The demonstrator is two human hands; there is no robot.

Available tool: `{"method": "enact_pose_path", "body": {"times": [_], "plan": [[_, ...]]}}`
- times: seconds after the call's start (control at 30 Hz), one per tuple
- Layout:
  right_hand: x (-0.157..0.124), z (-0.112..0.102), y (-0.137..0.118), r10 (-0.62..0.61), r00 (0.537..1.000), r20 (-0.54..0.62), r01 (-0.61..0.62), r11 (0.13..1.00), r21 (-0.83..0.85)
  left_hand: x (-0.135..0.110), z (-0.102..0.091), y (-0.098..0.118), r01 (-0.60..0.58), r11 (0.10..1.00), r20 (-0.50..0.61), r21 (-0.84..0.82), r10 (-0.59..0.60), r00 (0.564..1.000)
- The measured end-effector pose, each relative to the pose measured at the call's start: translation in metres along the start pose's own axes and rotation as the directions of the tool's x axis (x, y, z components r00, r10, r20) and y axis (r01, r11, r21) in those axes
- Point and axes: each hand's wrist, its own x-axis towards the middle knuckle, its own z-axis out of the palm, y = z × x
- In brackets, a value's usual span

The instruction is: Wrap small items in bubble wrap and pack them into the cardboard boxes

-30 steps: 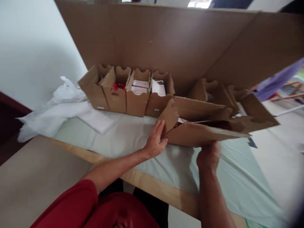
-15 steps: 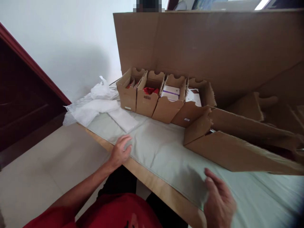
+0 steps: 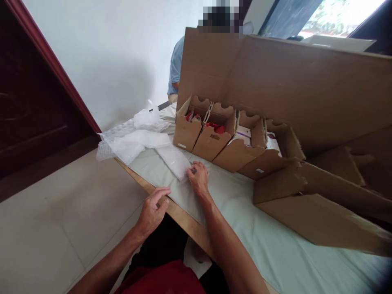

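My right hand (image 3: 198, 178) is at the near end of a folded white sheet of bubble wrap (image 3: 174, 161). Its fingers are bent and slightly apart, the thumb at the edge of the sheet; I see no firm grip. My left hand (image 3: 153, 209) hovers by the table's front edge, fingers and thumb apart, holding nothing. More crumpled bubble wrap (image 3: 122, 147) lies at the table's left end, with a thin white plastic bag (image 3: 147, 117) on top.
Several open cardboard bins (image 3: 225, 143) stand in a row, holding red packets and white boxes. A longer cardboard bin (image 3: 312, 220) lies at the right. Behind them rises a tall cardboard panel (image 3: 290, 81), with a person in a blue sleeve (image 3: 176, 65) beyond it.
My right hand has swung from the lower right across the table to the bubble wrap. My left hand stays near the front edge. The view has shifted, showing more of the person behind.
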Motion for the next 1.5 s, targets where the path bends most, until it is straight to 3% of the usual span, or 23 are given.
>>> {"method": "enact_pose_path", "body": {"times": [0.07, 0.17, 0.27, 0.33, 0.47, 0.57, 0.67, 0.8, 1.0, 1.13, 1.3, 1.5], "plan": [[-0.012, -0.011, 0.009, -0.035, 0.999, -0.016, 0.037, 0.994, 0.104, 0.001, -0.009, -0.003, 0.064, 0.998, -0.020, -0.012, -0.064, 0.998], [-0.040, -0.048, 0.027, -0.087, 0.988, -0.128, 0.111, 0.975, 0.194, 0.002, -0.016, -0.008, 0.112, 0.993, -0.036, -0.038, -0.114, 0.993], [-0.076, -0.090, 0.039, -0.210, 0.944, -0.254, 0.240, 0.966, 0.095, 0.003, -0.009, -0.009, 0.146, 0.986, -0.007, -0.078, -0.147, 0.989], [-0.105, -0.109, 0.045, -0.320, 0.919, -0.230, 0.326, 0.945, -0.014, 0.003, -0.001, -0.007, 0.181, 0.978, 0.019, -0.106, -0.180, 0.983], [-0.161, -0.120, 0.060, -0.387, 0.912, -0.137, 0.377, 0.922, -0.091, 0.002, 0.015, 0.000, 0.217, 0.957, 0.028, -0.190, -0.216, 0.976], [-0.195, -0.119, 0.072, -0.314, 0.939, -0.141, 0.308, 0.949, -0.065, 0.002, 0.019, 0.003, 0.172, 0.942, -0.034, -0.288, -0.190, 0.981], [-0.215, -0.119, 0.078, -0.223, 0.962, -0.157, 0.230, 0.973, 0.031, 0.004, 0.015, -0.001, 0.193, 0.941, -0.092, -0.278, -0.226, 0.970], [-0.227, -0.123, 0.079, -0.144, 0.979, -0.147, 0.163, 0.979, 0.122, 0.012, 0.003, -0.006, 0.279, 0.950, -0.039, -0.140, -0.286, 0.957], [-0.230, -0.119, 0.085, -0.186, 0.981, -0.056, 0.187, 0.982, 0.010, 0.024, -0.009, -0.007, 0.304, 0.953, 0.056, -0.003, -0.303, 0.951], [-0.221, -0.108, 0.090, -0.230, 0.972, -0.037, 0.227, 0.971, -0.074, 0.033, -0.007, -0.010, 0.296, 0.952, 0.043, 0.075, -0.300, 0.953], [-0.203, -0.096, 0.091, -0.236, 0.968, -0.087, 0.225, 0.967, -0.119, 0.038, -0.003, 0.012, 0.394, 0.913, 0.057, -0.102, -0.390, 0.919], [-0.202, -0.114, 0.070, -0.209, 0.960, -0.184, 0.208, 0.978, -0.025, 0.058, -0.005, 0.050, 0.489, 0.785, 0.220, -0.379, -0.437, 0.872]]}}
